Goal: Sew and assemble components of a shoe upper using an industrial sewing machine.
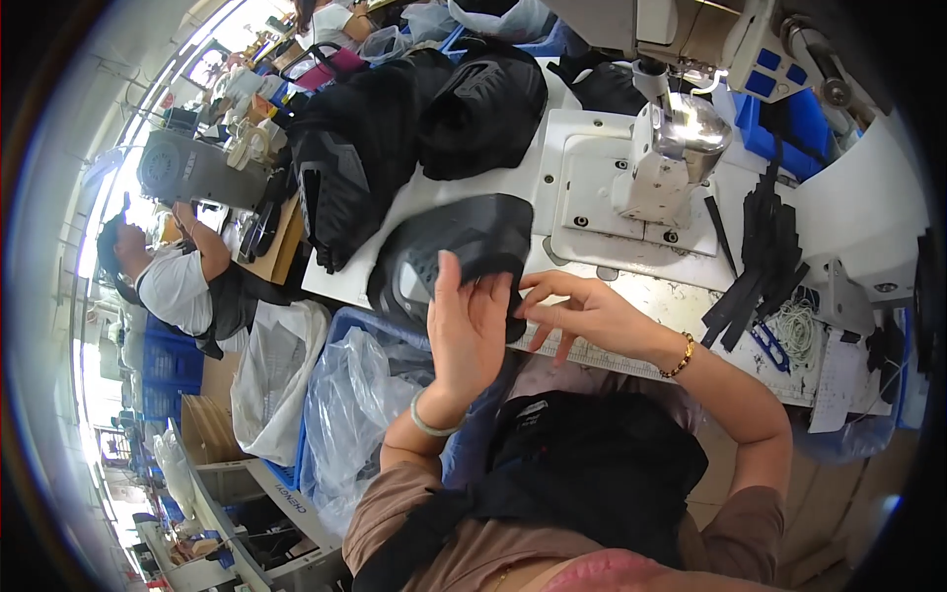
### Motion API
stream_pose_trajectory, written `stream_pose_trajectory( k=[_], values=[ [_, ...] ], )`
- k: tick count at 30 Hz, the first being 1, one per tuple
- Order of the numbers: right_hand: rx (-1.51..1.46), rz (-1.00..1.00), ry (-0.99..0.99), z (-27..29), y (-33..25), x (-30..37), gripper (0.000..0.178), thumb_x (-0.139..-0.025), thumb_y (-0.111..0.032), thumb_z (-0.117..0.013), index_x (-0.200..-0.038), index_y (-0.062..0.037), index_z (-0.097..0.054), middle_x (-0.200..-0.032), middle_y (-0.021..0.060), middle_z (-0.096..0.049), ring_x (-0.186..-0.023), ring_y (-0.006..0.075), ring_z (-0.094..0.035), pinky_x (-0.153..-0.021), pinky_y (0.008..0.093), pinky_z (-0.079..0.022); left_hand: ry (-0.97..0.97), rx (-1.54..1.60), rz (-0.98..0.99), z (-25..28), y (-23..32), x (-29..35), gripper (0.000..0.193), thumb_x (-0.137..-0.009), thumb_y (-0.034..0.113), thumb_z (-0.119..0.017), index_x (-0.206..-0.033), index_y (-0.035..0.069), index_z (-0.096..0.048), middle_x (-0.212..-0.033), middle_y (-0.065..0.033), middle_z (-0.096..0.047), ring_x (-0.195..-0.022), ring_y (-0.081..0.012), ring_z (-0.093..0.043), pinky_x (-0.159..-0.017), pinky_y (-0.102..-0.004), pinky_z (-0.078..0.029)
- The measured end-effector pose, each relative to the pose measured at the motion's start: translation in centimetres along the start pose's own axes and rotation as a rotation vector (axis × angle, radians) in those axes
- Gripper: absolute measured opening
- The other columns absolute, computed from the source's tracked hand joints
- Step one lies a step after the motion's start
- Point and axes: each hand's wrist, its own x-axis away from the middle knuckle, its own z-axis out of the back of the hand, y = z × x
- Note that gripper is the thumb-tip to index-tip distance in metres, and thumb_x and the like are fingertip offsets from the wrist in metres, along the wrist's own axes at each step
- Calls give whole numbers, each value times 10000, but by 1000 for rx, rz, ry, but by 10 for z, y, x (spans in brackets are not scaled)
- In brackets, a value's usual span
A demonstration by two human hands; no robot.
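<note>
A black curved piece with grey patches point(419, 237), which looks like a shoe upper, lies at the front edge of the white sewing table. My left hand point(472, 331) is at its near right side, palm turned toward my right hand. Its thumb stands up, apart from the fingers, which lie against the piece's dark edge. From the right, my right hand point(592, 314) brings its thumb and forefinger to that same edge, while its other fingers are spread. What lies between those fingertips is too small to make out clearly. Behind my hands stands a post-bed sewing machine point(661, 163).
More black pieces point(483, 109) are piled at the back left. Right of the machine are black strips point(760, 247), blue snips point(771, 345) and pale cord point(792, 333). A blue crate with clear plastic point(355, 395) stands left of me. A co-worker point(178, 281) sits farther left.
</note>
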Motion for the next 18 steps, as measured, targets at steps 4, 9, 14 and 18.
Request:
stream_pose_trajectory(
  k=[4, 9, 14, 18],
  values=[
    [-57, 75, 114, -8, -10, 5, 492, -865, -155, -620, -1257, -38, -346, -1174, 150, -503, -808, 211, -655, -464, 264, -534, -189, -232, 205, -10, 19, -4, 309, -970, 132, -390, -1185, -72, -478, -1135, -127, -563, -1075, -189, -528, -964, -305, -390],
    [-259, -6, 139, -7, -19, 8, 354, -858, -160, -627, -1115, 9, -451, -930, 103, -580, -619, 187, -641, -393, 246, -496, -297, -621, 273, -23, 8, -25, 399, -856, 154, -627, -1137, -98, -499, -887, -39, -596, -740, -61, -526, -577, -209, -425],
    [-139, 305, 415, 0, -31, 16, 177, -851, -124, -641, -857, 6, -522, -673, 27, -545, -476, 92, -553, -362, 226, -444, -410, -972, -75, -59, -4, -65, 220, -851, 154, -627, -734, -21, -560, -631, 43, -476, -623, -11, -394, -501, -198, -337],
    [-78, 474, 661, 6, -60, 28, 197, -877, -165, -615, -863, 10, -525, -656, 36, -556, -404, 94, -531, -321, 209, -395, -490, -1093, -275, -94, -19, -95, 268, -886, 168, -581, -728, -28, -488, -603, 15, -402, -594, -38, -350, -490, -222, -302]
  ],
)
